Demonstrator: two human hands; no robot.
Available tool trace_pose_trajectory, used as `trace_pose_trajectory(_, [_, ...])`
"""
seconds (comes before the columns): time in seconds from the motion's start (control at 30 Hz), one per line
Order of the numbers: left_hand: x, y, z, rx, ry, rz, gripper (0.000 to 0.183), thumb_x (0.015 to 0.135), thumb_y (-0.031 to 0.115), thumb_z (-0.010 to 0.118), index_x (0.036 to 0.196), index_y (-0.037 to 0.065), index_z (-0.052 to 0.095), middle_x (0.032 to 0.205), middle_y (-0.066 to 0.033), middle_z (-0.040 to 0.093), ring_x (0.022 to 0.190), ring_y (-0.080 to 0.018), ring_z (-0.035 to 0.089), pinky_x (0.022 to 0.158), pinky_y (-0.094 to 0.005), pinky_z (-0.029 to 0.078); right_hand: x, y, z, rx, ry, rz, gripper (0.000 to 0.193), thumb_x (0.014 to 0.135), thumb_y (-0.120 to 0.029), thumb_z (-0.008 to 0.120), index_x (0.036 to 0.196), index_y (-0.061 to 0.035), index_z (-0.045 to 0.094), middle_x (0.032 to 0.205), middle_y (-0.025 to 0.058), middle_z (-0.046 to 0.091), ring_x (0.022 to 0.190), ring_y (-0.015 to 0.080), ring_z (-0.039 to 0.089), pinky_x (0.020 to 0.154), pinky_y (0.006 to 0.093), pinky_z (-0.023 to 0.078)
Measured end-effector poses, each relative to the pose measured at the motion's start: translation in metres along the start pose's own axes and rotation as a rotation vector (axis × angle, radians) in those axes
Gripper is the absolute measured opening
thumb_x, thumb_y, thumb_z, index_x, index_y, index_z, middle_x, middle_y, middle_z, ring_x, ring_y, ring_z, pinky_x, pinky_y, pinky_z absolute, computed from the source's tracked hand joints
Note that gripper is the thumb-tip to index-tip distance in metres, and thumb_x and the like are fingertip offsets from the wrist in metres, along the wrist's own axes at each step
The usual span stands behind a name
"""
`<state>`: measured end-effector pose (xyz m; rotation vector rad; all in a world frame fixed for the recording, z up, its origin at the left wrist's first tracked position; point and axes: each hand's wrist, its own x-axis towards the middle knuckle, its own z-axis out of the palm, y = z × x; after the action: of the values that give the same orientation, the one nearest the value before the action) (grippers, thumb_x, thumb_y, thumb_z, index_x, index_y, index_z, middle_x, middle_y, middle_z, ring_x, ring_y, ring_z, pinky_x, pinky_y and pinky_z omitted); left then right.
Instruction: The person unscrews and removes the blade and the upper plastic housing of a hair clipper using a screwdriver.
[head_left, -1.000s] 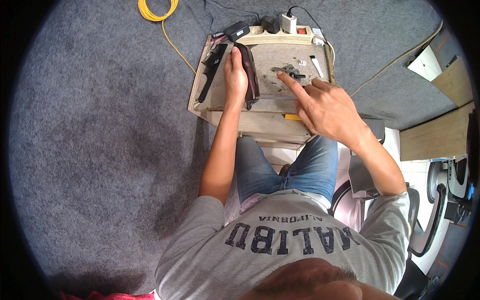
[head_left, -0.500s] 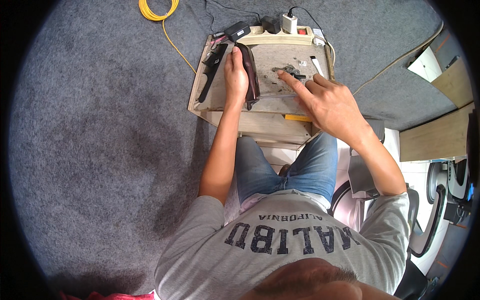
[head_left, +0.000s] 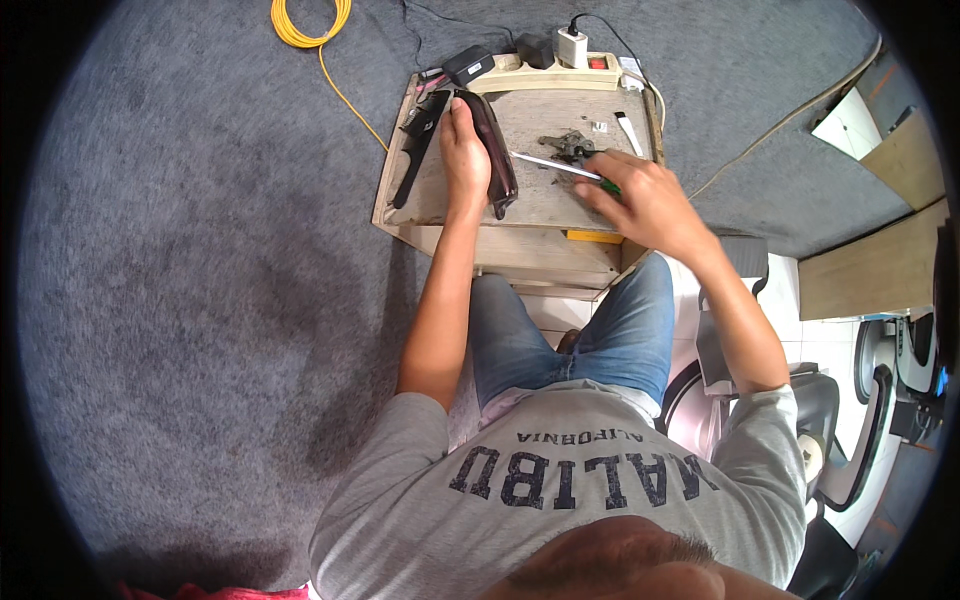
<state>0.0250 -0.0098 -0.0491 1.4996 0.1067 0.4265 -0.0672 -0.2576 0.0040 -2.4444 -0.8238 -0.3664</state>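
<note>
My left hand (head_left: 466,165) is closed around a dark reddish-brown hair clipper (head_left: 495,155), held on its side over the small wooden table (head_left: 540,205). In my right hand (head_left: 645,200) is a screwdriver (head_left: 558,164) with a green handle. Its metal shaft points left, with the tip close to the clipper's side; whether they touch I cannot tell. Just beyond the shaft lie small loose metal parts (head_left: 568,143) and a dark piece, partly behind my right fingers. A black comb (head_left: 413,165) lies left of my left hand. A white-handled brush (head_left: 628,132) rests at the right.
A cream power strip (head_left: 545,78) runs along the table's far edge, with a white plug adapter (head_left: 572,48) and black adapters (head_left: 467,66). Something yellow (head_left: 594,236) sits below the tabletop's near edge. A coiled yellow cable (head_left: 310,22) lies on the grey carpet.
My right hand, earlier pointing a finger at the small parts, now holds the screwdriver with its shaft toward the clipper. My left hand keeps the clipper in nearly the same place.
</note>
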Motion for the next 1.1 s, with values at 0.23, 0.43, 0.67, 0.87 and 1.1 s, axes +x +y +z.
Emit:
trace_pose_trajectory(0.23, [-0.003,0.001,0.005,0.031,-0.006,0.027,0.071,0.115,0.057,0.044,0.129,-0.011,0.061,0.121,-0.022,0.068,0.112,-0.0291,0.062,0.103,-0.0399,0.047,0.029,-0.033,0.034,0.226,0.006,0.228,0.032,0.099,-0.04,0.075,0.095,-0.0086,0.08,0.074,0.0192,0.073,0.074,0.0424,0.074,0.069,0.0534,0.056])
trace_pose_trajectory(0.43, [0.008,-0.013,0.0,0.06,0.011,-0.013,0.073,0.115,0.057,0.043,0.129,-0.012,0.061,0.124,-0.0269,0.068,0.114,-0.0332,0.062,0.103,-0.0424,0.047,0.031,-0.035,0.053,0.241,0.043,0.167,0.023,0.093,-0.033,0.081,0.098,-0.0111,0.082,0.076,0.0187,0.075,0.074,0.0421,0.074,0.069,0.0538,0.058])
trace_pose_trajectory(0.67, [0.002,-0.003,0.004,0.04,0.009,-0.007,0.07,0.115,0.057,0.044,0.126,-0.01,0.061,0.115,-0.0206,0.067,0.107,-0.0287,0.061,0.099,-0.0404,0.048,0.035,-0.041,0.046,0.2,0.015,0.185,0.02,0.092,-0.027,0.078,0.101,-0.0099,0.083,0.079,0.0193,0.076,0.076,0.0407,0.076,0.071,0.0528,0.06])
trace_pose_trajectory(0.87, [0.001,-0.001,0.003,0.051,0.007,-0.002,0.07,0.115,0.057,0.044,0.126,-0.01,0.062,0.116,-0.02,0.067,0.108,-0.0283,0.061,0.1,-0.0397,0.047,0.036,-0.043,0.052,0.192,0.038,0.184,0.02,0.09,-0.024,0.078,0.102,-0.0094,0.082,0.08,0.0185,0.077,0.078,0.04,0.077,0.072,0.0525,0.061])
trace_pose_trajectory(1.1, [0.009,-0.014,0.0,0.106,0.002,0.038,0.071,0.115,0.056,0.043,0.126,-0.011,0.062,0.121,-0.0257,0.068,0.112,-0.0323,0.063,0.103,-0.0414,0.047,0.033,-0.044,0.051,0.117,0.024,0.134,0.022,0.085,-0.019,0.078,0.103,-0.0063,0.077,0.085,0.0169,0.078,0.08,0.0374,0.077,0.072,0.0479,0.06])
